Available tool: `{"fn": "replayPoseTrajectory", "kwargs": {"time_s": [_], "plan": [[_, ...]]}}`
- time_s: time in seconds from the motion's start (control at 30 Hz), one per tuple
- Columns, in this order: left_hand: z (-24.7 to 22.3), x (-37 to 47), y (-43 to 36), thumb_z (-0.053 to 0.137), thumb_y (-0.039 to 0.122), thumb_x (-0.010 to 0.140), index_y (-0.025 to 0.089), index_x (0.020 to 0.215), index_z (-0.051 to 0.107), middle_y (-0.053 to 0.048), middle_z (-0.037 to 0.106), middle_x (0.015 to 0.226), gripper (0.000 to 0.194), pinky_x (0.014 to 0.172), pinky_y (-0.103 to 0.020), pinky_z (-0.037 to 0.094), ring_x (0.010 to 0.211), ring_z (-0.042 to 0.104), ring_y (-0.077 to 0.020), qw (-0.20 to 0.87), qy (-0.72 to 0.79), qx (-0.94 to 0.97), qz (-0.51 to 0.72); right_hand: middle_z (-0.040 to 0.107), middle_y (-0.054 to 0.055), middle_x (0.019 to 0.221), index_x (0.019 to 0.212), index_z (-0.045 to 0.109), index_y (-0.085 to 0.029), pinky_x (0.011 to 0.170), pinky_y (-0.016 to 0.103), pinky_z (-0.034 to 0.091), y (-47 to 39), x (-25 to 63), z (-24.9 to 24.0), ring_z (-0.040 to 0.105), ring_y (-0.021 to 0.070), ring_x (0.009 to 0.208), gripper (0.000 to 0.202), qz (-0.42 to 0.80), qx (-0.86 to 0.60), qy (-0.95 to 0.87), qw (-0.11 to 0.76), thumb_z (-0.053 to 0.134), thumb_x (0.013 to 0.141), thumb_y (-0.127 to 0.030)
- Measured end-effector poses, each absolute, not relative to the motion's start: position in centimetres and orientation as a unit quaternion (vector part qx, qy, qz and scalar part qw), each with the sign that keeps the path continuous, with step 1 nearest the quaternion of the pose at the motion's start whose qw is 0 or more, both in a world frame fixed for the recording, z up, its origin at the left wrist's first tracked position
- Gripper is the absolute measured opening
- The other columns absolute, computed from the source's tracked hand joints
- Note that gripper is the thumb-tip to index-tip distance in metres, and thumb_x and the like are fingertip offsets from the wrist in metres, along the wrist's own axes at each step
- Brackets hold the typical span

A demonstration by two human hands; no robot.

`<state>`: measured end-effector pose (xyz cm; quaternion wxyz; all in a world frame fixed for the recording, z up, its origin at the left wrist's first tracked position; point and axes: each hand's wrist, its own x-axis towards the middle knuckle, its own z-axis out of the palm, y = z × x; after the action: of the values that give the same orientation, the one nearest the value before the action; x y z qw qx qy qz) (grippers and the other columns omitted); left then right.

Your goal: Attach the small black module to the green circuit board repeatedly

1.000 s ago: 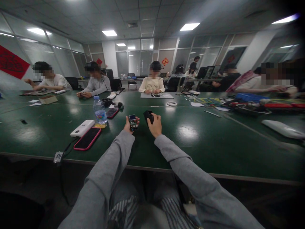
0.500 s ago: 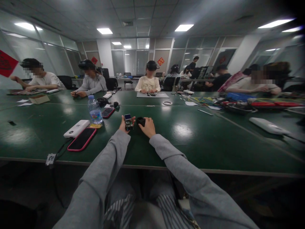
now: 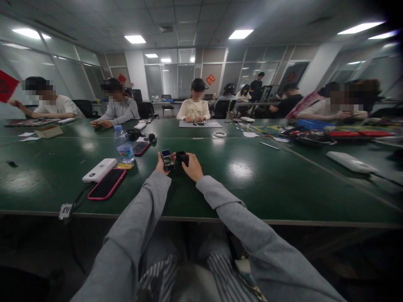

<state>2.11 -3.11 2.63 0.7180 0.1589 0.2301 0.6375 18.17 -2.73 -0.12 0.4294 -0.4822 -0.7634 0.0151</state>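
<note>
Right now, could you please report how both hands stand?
Left hand: grip on circuit board. Right hand: grip on black boxy piece. Bottle upright, left of both.

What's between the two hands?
In the head view: a small circuit board held in the left hand, then a black box-like part gripped by the right hand. Can't tell whether board and part touch.

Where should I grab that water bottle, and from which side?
Likely around the upper body of the water bottle, just below its blue cap, coming from the left: it stands upright, with a phone close on its right and a yellow item at its base.
</note>
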Motion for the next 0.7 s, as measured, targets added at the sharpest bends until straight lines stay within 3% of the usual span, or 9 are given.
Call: {"fn": "replayPoseTrajectory", "kwargs": {"time_s": [0.27,0.47,0.7], "plan": [[2.5,2.0,-3.1,0.033,0.055,0.087,0.009,0.11,0.059,-0.011,0.068,0.082,0.058,0.05,-0.021,0.05,0.064,0.064,-0.0145,0.711,0.226,0.15,0.648,0.042,0.013,0.109,0.12,0.046,-0.013,0.092,0.039,0.043,-2.5,18.3,-0.7,0.044,0.0241,0.103,0.052,-0.014,-0.507,-0.773,0.382,0.062,0.075,-0.03],[2.4,1.8,-2.9,0.033,0.056,0.087,0.009,0.113,0.058,-0.012,0.068,0.086,0.06,0.052,-0.021,0.05,0.067,0.064,-0.0146,0.707,0.23,0.144,0.653,0.042,0.013,0.11,0.121,0.047,-0.014,0.091,0.038,0.042,-2.2,18.3,-1.0,0.044,0.0239,0.104,0.051,-0.008,-0.502,-0.778,0.378,0.061,0.072,-0.024],[2.4,1.6,-2.9,0.03,0.055,0.089,0.012,0.115,0.057,-0.01,0.069,0.089,0.057,0.054,-0.02,0.05,0.073,0.065,-0.0148,0.687,0.25,0.148,0.666,0.055,0.01,0.102,0.112,0.054,-0.013,0.089,0.032,0.042,-0.7,18.4,-0.9,0.053,0.0187,0.095,0.04,0.178,-0.553,-0.683,0.443,0.056,0.081,-0.038]]}}
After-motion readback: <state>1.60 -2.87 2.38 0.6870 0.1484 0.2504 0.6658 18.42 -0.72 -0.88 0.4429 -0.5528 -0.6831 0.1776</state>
